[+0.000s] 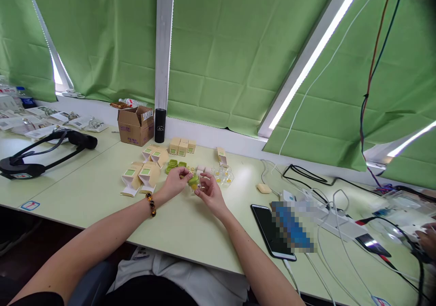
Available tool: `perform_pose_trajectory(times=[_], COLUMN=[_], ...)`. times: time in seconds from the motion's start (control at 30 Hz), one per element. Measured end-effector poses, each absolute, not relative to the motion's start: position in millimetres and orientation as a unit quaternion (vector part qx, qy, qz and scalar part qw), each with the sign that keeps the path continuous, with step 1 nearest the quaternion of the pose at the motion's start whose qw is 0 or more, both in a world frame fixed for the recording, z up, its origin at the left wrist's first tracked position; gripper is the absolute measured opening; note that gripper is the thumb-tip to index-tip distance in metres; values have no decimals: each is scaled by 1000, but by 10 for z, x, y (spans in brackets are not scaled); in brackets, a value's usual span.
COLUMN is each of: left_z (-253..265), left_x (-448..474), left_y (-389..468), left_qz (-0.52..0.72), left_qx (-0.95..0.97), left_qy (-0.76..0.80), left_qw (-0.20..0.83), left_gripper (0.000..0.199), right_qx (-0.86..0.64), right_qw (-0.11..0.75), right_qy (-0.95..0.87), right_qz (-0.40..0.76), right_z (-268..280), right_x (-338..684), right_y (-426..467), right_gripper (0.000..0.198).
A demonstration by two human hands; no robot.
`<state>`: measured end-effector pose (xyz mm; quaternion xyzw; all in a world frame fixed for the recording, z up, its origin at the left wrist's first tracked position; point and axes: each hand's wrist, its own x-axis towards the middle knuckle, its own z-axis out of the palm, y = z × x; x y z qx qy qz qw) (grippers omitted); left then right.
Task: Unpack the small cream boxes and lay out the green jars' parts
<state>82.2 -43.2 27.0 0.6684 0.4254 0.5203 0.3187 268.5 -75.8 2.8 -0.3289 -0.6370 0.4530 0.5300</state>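
Observation:
A small green-and-clear container (pixel 194 182) with something yellow inside is held up over the table between my two hands. The fingers of my left hand (pixel 176 182) pinch its green part from the left. My right hand (pixel 211 193) closes on its clear side from the right. Where the two parts meet is too small to make out. Just beyond my left hand lie several green pieces (pixel 172 163). Clear cups with yellow bits (pixel 223 175) stand behind my right hand. Left of my hands, open cardboard boxes (pixel 150 172) lie with their flaps out.
Small closed boxes (pixel 182 147) stand behind, near a larger carton (pixel 135 127) and a black bottle (pixel 160 125). A black headset (pixel 51 147) rests at left. To the right are a phone (pixel 272 231), cables, a power strip (pixel 329 222) and another person's hand (pixel 428 238).

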Motion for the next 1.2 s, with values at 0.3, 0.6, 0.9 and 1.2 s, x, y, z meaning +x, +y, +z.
perform_pose_trajectory(times=[0.3, 0.6, 0.9, 1.2], left_z=[248, 312, 255, 241], left_x=[860, 747, 778, 778], left_y=[-471, -360, -365, -378], left_qz=[569, 659, 650, 642], left_qx=[626, 429, 400, 410], left_qy=[387, 323, 337, 343], left_qw=[368, 526, 551, 549], left_gripper=[31, 41, 34, 35], right_qx=[-369, -328, -201, -302], right_qw=[558, 588, 556, 644], right_qy=[-622, -736, -748, -703], right_qz=[406, 78, -302, -14], right_z=[50, 162, 253, 296], right_x=[2674, 2732, 2811, 2685], right_y=[-758, -887, -1030, -1065], right_gripper=[55, 47, 59, 45])
